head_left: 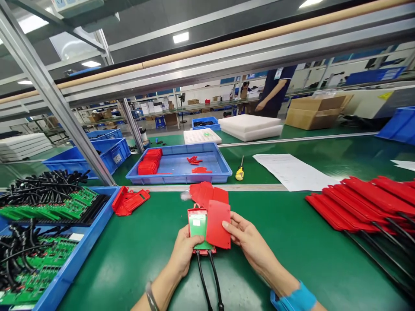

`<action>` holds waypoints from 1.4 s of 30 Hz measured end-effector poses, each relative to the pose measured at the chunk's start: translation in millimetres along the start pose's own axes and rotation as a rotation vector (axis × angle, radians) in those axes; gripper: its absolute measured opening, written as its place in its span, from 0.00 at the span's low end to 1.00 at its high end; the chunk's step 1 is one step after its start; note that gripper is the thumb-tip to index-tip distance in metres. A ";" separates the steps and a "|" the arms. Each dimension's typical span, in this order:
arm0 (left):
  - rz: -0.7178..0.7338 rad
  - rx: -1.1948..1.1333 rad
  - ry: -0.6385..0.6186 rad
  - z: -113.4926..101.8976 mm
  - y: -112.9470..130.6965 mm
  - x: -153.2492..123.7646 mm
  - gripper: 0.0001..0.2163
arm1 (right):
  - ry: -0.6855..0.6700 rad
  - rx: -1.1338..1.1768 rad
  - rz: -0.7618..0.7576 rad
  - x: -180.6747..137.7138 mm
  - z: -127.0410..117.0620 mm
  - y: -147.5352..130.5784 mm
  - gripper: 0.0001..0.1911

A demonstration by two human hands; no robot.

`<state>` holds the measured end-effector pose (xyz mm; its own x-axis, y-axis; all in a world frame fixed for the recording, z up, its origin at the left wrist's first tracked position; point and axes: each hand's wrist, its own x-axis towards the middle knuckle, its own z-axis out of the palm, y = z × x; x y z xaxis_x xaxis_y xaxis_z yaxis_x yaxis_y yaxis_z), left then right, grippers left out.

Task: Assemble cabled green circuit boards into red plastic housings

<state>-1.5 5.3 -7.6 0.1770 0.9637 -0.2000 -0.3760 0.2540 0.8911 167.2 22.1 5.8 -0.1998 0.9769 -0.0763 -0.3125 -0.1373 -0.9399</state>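
My left hand (184, 249) is closed on a red plastic case that holds a green circuit board (199, 231), thumb pressing the board's lower right. Two black cables (205, 276) run from the case's lower end toward me. Between the thumb and fingers of my right hand (248, 237) is a flat red cover (218, 224), which overlaps the right side of the board. Just beyond it, more red covers (202, 193) lie on the green bench. Red case parts (131, 201) rest farther left, beside a blue bin.
At left, a blue bin (94, 235) holds green boards with black cables. A blue tray (178, 178) with red pieces stands ahead, with a yellow screwdriver (240, 172) and paper sheets (288, 170) right of it. Red units with cables (359, 203) are stacked at right. Behind stands a person (275, 90).
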 end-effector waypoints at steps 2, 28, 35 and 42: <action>0.014 -0.008 -0.011 2.1 -1.3 -0.4 0.13 | -0.016 -0.057 -0.005 -2.7 5.6 3.1 0.24; 0.186 0.431 0.148 0.0 -11.5 -2.7 0.26 | -0.026 -0.377 -0.180 -7.1 11.3 26.2 0.23; 0.218 0.471 0.127 -2.0 -11.3 -4.0 0.27 | -0.040 -0.383 -0.173 -8.6 12.6 27.0 0.23; 0.230 0.503 0.187 -2.2 -12.7 -5.0 0.30 | -0.034 -0.284 -0.135 -9.0 15.6 24.2 0.25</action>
<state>0.4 -2.5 -18.8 -0.0387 0.9992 -0.0060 0.1010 0.0099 0.9948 146.9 7.4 -11.1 -0.2064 0.9765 0.0626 -0.0673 0.0497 -0.9965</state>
